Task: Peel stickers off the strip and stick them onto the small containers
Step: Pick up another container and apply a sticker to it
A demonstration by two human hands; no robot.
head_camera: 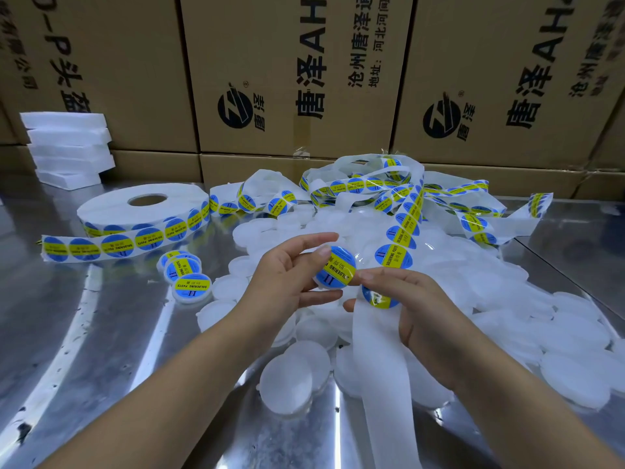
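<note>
Above the middle of the steel table (84,333), over the heap of bare containers (507,299): 1 small round container (334,267), pinched by its rim in the left hand (287,275), fingers (324,238) curled over the top edge and under the bottom, blue-and-yellow sticker (340,272) across the lid. Right hand (416,309) closed round the strip (378,350), white liner hanging down past the wrist, 1 fingertip (367,275) touching the sticker's edge on the lid. Just below that fingertip, the next sticker (378,297), partly under the hand; whether lifted off the liner yet, cannot tell.

Probably featherweight, this container: thin translucent plastic, stiff at the rim, likely springy across the flat lid. Best held by the side wall, as now, leaving the whole lid free for pressing. Smooth and perhaps slippery, judging by the sheen, so a light squeeze from opposite sides rather than a hard 1.

Stickers and strip: soft, floppy, glossy. Liable to curl, fold over or cling to skin; better lifted by 1 edge only, adhesive kept off the fingertips, then laid down from 1 side and smoothed across. Liner limp and slick, easy to let slide, hence the full grip.

Off to the left, a few finished containers (189,282) beside the roll (142,206); cardboard boxes (297,72) behind.
</note>
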